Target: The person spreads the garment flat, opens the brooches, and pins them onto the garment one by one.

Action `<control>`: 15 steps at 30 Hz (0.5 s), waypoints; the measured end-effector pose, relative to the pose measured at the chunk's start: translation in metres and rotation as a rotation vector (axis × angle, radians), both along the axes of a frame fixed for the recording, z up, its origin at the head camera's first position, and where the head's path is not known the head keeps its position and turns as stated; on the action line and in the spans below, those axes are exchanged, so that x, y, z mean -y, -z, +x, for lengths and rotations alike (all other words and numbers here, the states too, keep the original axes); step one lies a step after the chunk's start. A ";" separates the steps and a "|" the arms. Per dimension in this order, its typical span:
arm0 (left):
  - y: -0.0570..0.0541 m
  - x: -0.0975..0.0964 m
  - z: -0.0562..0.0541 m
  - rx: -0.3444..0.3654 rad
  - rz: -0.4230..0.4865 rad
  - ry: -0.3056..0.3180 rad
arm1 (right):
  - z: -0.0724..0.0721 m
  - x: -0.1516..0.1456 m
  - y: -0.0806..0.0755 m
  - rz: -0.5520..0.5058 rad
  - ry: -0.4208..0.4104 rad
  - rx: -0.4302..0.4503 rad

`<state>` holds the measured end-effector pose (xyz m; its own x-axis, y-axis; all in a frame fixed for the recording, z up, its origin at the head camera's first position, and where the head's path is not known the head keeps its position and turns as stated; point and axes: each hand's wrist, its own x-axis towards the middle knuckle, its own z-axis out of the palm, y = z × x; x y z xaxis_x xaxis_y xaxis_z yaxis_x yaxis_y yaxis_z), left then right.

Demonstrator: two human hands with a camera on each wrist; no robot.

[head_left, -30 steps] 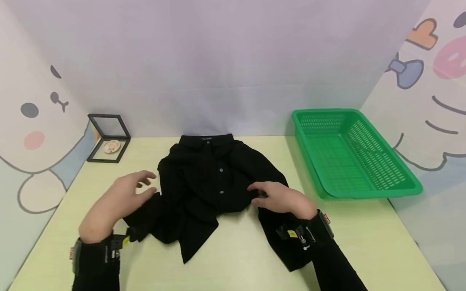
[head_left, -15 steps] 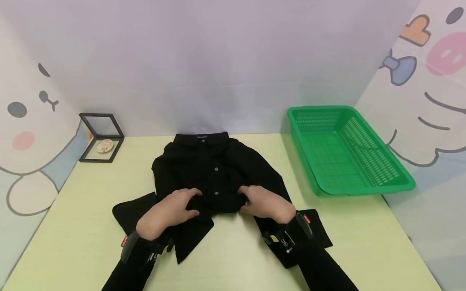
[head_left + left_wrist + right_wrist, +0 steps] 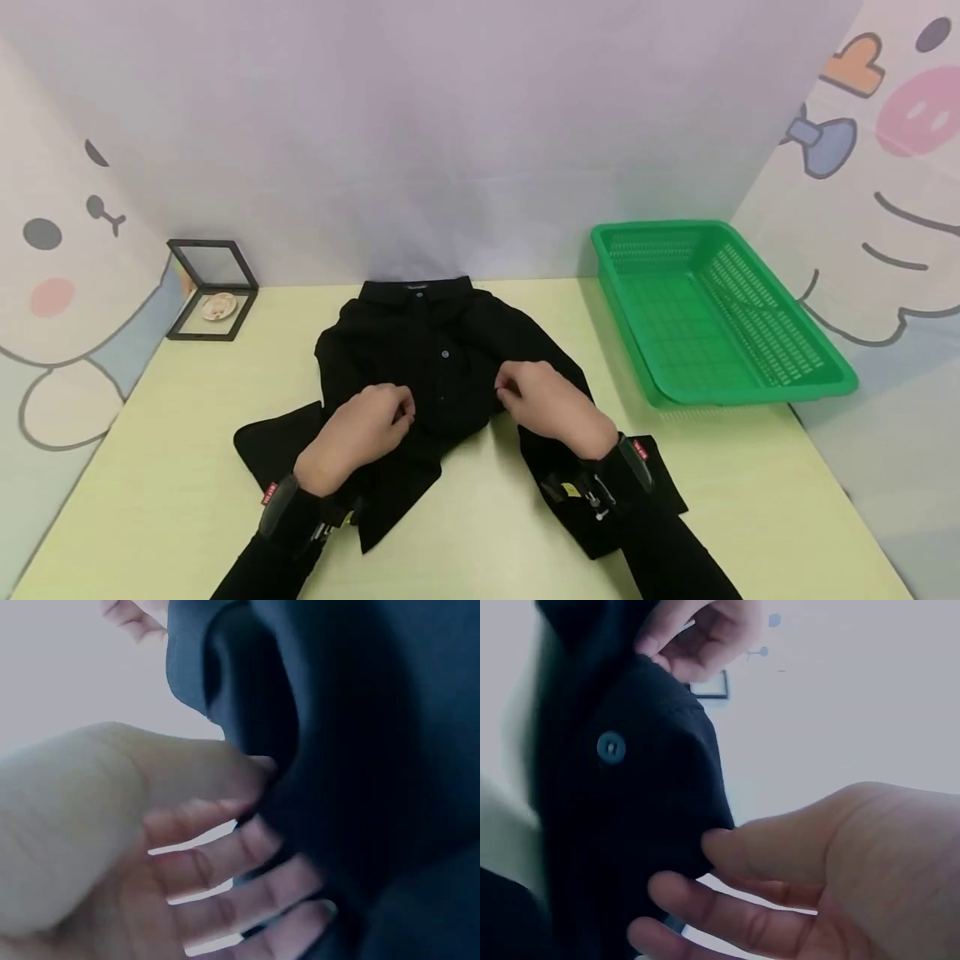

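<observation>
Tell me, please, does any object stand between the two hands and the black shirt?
Nothing visible does: the left hand and the right hand pinch the fabric of the black shirt directly. The green basket stands apart, off to the right.

Black button-up shirt (image 3: 408, 346) (collar (image 3: 450, 289) farthest away) lies front up, rumpled, lower part (image 3: 457, 412) lifted

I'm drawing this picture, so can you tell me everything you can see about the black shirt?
The black shirt looks like soft, wrinkled cloth. It has a collar with a small label and round buttons down its front. It lies on the pale table, collar toward the back wall, sleeves spread to either side and partly hidden. The left grip and right grip each pinch it near its bottom edge.
</observation>
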<state>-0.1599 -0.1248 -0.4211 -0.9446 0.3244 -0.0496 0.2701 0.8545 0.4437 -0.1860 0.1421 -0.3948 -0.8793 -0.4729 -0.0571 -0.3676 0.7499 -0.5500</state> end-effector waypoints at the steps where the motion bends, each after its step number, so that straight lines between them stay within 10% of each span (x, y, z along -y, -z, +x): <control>1: -0.004 0.001 -0.001 -0.019 0.022 -0.002 | -0.001 -0.002 -0.004 -0.007 0.010 -0.029; 10: -0.034 0.001 -0.020 -0.237 0.177 -0.102 | -0.021 -0.014 -0.026 -0.148 0.128 -0.181; 15: -0.039 -0.002 -0.029 -0.225 0.138 -0.146 | -0.033 -0.009 -0.019 -0.268 0.145 -0.149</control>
<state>-0.1888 -0.1232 -0.3823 -0.9639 0.1735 0.2019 0.2539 0.8271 0.5014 -0.2189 0.1507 -0.3761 -0.9276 -0.3235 0.1867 -0.3593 0.6364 -0.6825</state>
